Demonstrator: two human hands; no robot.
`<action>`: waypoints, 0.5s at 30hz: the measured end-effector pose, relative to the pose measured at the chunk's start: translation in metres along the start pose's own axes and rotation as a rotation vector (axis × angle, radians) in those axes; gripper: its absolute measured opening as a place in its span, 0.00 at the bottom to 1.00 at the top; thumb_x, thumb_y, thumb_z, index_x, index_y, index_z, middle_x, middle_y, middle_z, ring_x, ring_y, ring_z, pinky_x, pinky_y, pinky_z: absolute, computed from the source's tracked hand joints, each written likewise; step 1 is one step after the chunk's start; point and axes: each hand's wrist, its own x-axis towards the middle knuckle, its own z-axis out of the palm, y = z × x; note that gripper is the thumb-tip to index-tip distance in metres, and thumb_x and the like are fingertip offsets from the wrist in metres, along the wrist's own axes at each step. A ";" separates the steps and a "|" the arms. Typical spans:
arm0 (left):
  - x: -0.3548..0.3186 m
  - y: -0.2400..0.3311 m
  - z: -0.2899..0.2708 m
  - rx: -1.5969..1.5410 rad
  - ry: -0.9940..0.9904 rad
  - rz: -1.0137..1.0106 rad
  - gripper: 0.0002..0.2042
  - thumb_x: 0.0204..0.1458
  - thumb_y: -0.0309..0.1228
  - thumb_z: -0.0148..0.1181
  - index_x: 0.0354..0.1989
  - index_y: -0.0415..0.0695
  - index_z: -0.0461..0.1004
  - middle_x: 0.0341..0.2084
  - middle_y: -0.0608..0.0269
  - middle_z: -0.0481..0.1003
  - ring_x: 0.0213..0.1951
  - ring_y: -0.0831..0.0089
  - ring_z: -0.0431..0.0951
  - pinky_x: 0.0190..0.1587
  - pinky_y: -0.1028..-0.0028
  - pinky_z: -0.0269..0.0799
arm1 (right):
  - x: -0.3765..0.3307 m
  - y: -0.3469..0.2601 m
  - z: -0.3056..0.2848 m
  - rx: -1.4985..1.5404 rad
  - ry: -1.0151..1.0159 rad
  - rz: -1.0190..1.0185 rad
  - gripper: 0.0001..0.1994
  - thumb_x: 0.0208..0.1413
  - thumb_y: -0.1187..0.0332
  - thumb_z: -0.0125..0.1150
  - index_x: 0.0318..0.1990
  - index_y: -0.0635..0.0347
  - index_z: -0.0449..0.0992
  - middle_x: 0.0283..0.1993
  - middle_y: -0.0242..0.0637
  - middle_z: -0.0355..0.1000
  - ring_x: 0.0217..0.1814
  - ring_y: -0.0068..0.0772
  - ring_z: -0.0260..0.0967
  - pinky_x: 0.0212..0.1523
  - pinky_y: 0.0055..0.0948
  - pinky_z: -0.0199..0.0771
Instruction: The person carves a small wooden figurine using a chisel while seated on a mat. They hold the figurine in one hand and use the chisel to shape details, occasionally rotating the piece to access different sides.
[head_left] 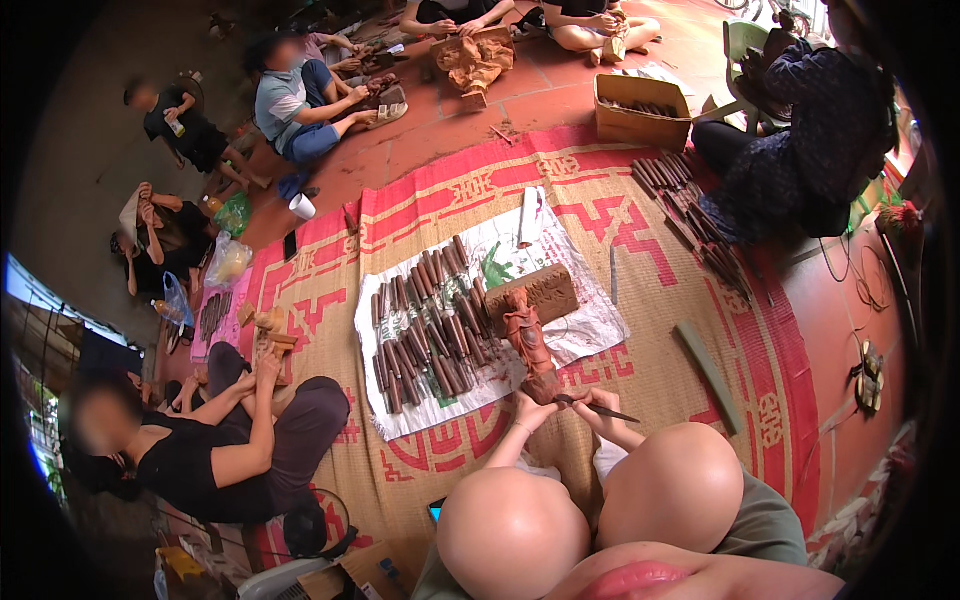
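A reddish-brown carved wooden figurine (525,335) lies in front of me, its far end resting against a brown wooden block (556,290). My left hand (533,412) is closed around the figurine's near end. In my right hand (600,402) is a dark, slender carving chisel (612,412), held close to that same end of the wood. Whether its tip touches the wood is too small to tell. Left of the figurine, several dark-handled chisels (430,330) lie in rows on a white sheet (400,428). The block stands on this sheet too.
Under everything spreads a red and tan woven mat (650,375). A grey-green strip (708,378) lies to the right, and a white box (531,218) at the sheet's far edge. More chisels (690,220) and a cardboard box (642,125) are farther right. A person (220,440) sits close on the left.
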 end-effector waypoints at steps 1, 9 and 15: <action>-0.002 0.009 0.002 -0.027 0.000 0.012 0.63 0.17 0.55 0.77 0.57 0.26 0.45 0.56 0.39 0.56 0.59 0.55 0.59 0.60 0.65 0.57 | -0.001 -0.001 -0.007 -0.089 -0.008 0.042 0.08 0.49 0.76 0.60 0.22 0.67 0.69 0.37 0.46 0.75 0.39 0.23 0.71 0.36 0.24 0.71; -0.010 0.014 -0.004 -0.156 -0.012 0.049 0.63 0.17 0.54 0.77 0.57 0.28 0.44 0.56 0.42 0.56 0.59 0.58 0.60 0.59 0.65 0.58 | 0.018 -0.009 0.007 -0.180 0.027 -0.004 0.07 0.49 0.76 0.59 0.23 0.67 0.69 0.35 0.45 0.75 0.35 0.22 0.70 0.35 0.22 0.70; -0.005 0.007 -0.002 -0.127 -0.006 0.052 0.62 0.17 0.53 0.77 0.57 0.28 0.44 0.56 0.42 0.56 0.59 0.58 0.59 0.60 0.65 0.58 | 0.008 -0.004 -0.004 -0.193 0.013 -0.036 0.07 0.48 0.75 0.60 0.23 0.67 0.69 0.33 0.43 0.76 0.33 0.22 0.70 0.33 0.24 0.70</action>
